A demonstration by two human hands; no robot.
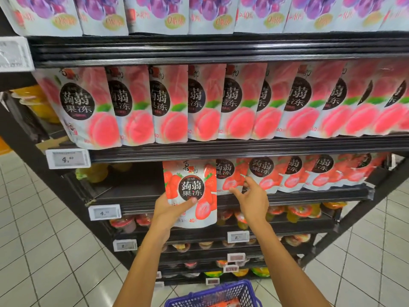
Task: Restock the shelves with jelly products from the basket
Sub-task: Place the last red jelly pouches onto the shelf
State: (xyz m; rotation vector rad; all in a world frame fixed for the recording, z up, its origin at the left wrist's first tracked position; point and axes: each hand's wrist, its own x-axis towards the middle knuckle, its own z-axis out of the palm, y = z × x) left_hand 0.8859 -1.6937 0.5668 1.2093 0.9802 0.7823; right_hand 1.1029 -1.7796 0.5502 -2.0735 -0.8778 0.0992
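Pouch of strawberry jelly [190, 191] held up at the gap in its row; restocking looks partway done.
Left hand [168, 209] grips the pouch from below, thumb across its front, before the bare left stretch of the strawberry shelf [132, 191]; right hand [252, 198], fingers loosely spread and holding nothing, appears to touch the nearest shelved strawberry pouches [263, 173]; peach row [199, 103] above looks full; blue basket [221, 292] below shows something red inside, so more probably remains to shelve.
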